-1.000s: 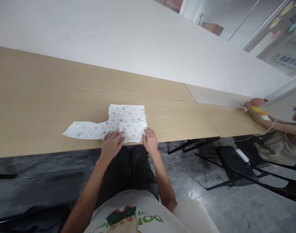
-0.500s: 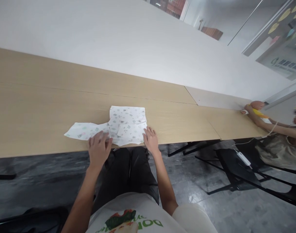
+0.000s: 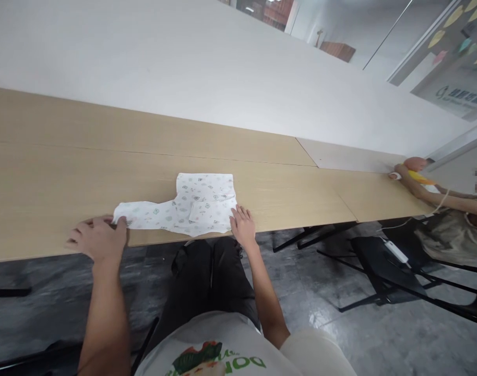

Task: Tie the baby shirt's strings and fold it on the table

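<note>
A white baby garment (image 3: 207, 196) with small printed figures lies partly folded on the table near its front edge. One long narrow part, like a sleeve, stretches out to the left. At the tip of that part is my left hand (image 3: 99, 237), its thumb and forefinger closed around the cloth end while the other fingers spread over the tabletop. My right hand (image 3: 243, 225) rests flat with its fingers extended, the fingertips touching the garment's lower right edge.
The long wooden table (image 3: 66, 172) runs along a white partition (image 3: 144, 57). At the far right a person's arms (image 3: 426, 196) hold a doll (image 3: 416, 166). A black folding chair (image 3: 383, 266) with a white power strip (image 3: 395, 251) on it stands right of my legs.
My left hand has moved left along the sleeve-like part to its tip. That tip has drawn in and now looks rounded instead of pointed. My right hand has stayed in place.
</note>
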A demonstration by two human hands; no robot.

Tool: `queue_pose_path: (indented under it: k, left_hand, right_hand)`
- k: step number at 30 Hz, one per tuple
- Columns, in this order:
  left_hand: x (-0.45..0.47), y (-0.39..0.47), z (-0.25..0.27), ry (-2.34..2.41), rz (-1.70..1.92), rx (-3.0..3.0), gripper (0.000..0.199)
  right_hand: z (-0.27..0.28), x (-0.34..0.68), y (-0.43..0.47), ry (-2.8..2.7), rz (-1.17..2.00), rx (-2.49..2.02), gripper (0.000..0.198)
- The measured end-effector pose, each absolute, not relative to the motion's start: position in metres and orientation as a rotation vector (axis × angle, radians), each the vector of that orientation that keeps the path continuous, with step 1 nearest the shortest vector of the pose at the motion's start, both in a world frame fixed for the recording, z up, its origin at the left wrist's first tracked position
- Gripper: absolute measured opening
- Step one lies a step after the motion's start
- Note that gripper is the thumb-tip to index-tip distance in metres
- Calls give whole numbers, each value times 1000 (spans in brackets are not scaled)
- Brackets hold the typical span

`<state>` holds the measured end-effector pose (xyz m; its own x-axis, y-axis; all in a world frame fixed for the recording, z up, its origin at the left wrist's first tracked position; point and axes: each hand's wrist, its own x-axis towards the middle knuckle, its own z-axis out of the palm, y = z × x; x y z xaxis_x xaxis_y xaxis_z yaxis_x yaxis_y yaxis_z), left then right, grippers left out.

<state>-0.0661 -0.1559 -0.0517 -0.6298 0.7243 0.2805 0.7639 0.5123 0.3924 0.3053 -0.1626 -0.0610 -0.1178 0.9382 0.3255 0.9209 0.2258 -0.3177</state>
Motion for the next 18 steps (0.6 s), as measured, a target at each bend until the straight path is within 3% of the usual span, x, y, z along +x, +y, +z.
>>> queue_pose_path:
  k: [5, 9, 12, 18]
  left_hand:
    - [-46, -145, -37, -2687, -813, -1447, 35]
    - [-14, -141, -17, -2469, -1056, -1692, 30]
    - [-7, -139, -8, -2415, -1015, -1701, 35]
    - [-29, -143, -12, -2671, -616, -1708, 69]
  right_hand:
    - [-61, 305, -162, -2037, 82, -1704, 38]
    - [-59, 304, -158, -2024, 100, -1717, 37]
    - [-56, 301, -157, -2015, 94, -1758, 37]
    - [-53, 298, -159, -2051, 113, -1773, 38]
